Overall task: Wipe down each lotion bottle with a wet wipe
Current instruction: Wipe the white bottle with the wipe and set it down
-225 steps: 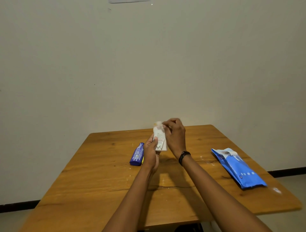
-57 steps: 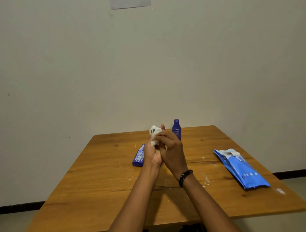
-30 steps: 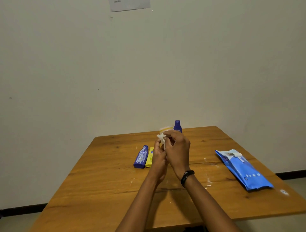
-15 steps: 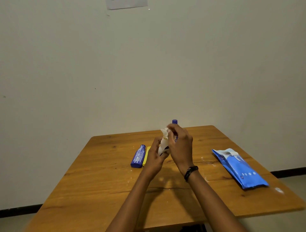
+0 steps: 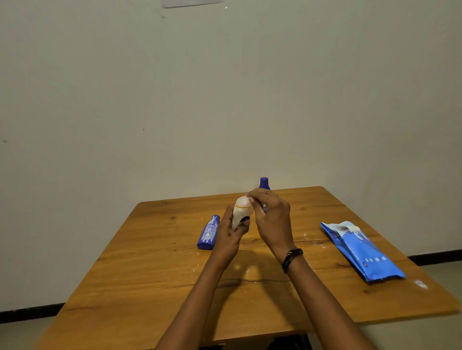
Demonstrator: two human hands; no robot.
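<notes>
Centre of frame: L hand [image 5: 231, 237] is gripping white bottle [image 5: 240, 214] low on its body, fingers and thumb curled round it, holding it upright above table [image 5: 155, 274]. Wipe [image 5: 243, 202] is lying draped over bottle's top end, w/ an orange ring showing thru the thin sheet. R hand [image 5: 272, 219] is sitting on right side of bottle, fingers bent, tips pinching wipe against bottle top. Both hands are hovering over mid-table, casting shadow on wood below.

Left of L hand: blue bottle [image 5: 208, 232] is lying flat on table, cap pointing to far edge, just beside L hand; can't tell if touching. Behind R hand: dark blue bottle [image 5: 264, 183] is standing upright nr table's far edge. Mostly its cap is showing, rest hidden by knuckles.

Right side of frame: wipes pack [image 5: 360, 249], blue, is lying flat on table, well apart from hands, white flap at its far end. Black wristband [image 5: 292, 258] is sitting on R wrist. White specks are dotting wood btwn hands and pack.

Top of frame: paper sheet [image 5: 191, 2] is hanging on wall [image 5: 225, 100], cut by frame edge.
</notes>
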